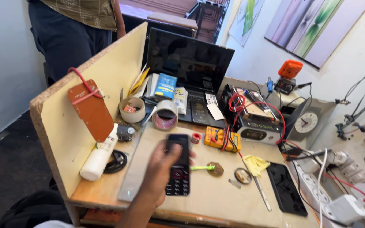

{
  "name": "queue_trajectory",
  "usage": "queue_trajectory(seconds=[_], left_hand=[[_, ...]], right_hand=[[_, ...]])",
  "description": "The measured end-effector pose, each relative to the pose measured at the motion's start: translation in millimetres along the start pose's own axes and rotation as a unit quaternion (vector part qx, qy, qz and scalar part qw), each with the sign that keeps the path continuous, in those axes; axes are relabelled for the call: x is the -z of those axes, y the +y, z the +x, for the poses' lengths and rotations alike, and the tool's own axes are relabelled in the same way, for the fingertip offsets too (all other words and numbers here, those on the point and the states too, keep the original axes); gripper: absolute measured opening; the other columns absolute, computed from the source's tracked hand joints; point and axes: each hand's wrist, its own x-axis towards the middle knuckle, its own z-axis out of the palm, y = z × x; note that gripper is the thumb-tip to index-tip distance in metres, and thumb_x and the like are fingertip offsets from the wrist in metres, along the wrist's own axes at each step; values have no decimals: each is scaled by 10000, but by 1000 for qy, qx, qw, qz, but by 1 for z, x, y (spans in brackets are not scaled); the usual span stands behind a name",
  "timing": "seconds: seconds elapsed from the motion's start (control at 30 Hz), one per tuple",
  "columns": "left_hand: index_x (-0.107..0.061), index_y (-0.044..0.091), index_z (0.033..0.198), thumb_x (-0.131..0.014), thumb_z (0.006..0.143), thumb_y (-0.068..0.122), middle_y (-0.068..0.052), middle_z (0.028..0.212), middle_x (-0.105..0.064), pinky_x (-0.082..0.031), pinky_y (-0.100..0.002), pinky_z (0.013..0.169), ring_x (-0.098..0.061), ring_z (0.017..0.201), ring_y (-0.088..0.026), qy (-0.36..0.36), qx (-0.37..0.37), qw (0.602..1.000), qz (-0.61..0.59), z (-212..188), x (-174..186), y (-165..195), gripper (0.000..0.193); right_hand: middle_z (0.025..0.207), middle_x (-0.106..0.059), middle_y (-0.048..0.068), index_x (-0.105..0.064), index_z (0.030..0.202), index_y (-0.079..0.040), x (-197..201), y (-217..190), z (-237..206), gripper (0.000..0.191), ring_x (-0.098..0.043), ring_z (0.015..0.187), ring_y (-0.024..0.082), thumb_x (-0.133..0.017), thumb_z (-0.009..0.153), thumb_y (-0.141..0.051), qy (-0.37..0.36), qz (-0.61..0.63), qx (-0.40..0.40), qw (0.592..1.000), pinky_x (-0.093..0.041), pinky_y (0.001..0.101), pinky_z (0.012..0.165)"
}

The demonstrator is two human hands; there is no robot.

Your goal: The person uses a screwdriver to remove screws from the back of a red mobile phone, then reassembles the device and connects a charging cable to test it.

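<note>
The left hand (159, 169) grips a black keypad phone (179, 164) above the bench's middle — intact, case closed, so any work on it looks unstarted — the yellow multimeter (221, 139) at its two o'clock; right hand unseen.

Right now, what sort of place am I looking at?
Most likely a small electronics or phone repair bench. One hand holds a black keypad phone over the worktop; behind it lie a yellow multimeter with red leads and a black bench unit.
</note>
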Motion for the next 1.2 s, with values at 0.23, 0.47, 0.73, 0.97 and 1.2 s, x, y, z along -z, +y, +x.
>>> queue_trajectory(seconds=[0.23, 0.47, 0.73, 0.97, 1.2], left_hand=[[-595, 25, 1360, -566, 1049, 316, -71, 793, -648, -449, -238, 524, -562, 630, -77, -167, 59, 955, 238, -42, -37, -39, 426], [-554, 52, 1392, -527, 1042, 407, -62, 799, -719, -513, -222, 615, -659, 710, -62, -62, 0, 957, 284, -28, 25, -32, 499], [-647, 35, 1112, -399, 1030, 462, -67, 655, -647, -397, -270, 395, -534, 430, -105, 115, 32, 988, 102, -18, 78, -37, 501], [-693, -3, 912, -607, 1002, 240, -21, 620, -632, -397, -242, 441, -500, 461, -51, 105, -13, 956, 274, -16, 78, -53, 273], [-696, -22, 859, -624, 948, 140, -28, 576, -640, -450, -245, 490, -600, 526, -56, 119, -49, 942, 309, 1, 86, -54, 198]], right_hand=[[1165, -721, 95, -586, 1364, -21, -1, -22, 17, 530, -675, 1022, 138, -694, 896, -243, -181, 277, 243, 912, -565, 281, 840], [825, -699, 15, -762, 1062, 54, -44, -123, 69, 239, -599, 736, 84, -748, 932, -146, -402, 308, 283, 815, -468, 250, 646], [955, -733, 59, -683, 1037, 0, -15, -237, 164, 162, -701, 819, 150, -666, 986, -153, -236, 608, 237, 720, -571, 310, 698], [887, -706, 43, -662, 1074, -40, -42, -353, 233, 159, -711, 794, 148, -697, 972, -156, -216, 627, 201, 721, -642, 330, 738], [869, -710, 64, -666, 1067, -17, -47, -421, 243, 195, -722, 740, 173, -737, 942, -148, -191, 638, 235, 708, -646, 348, 683]])
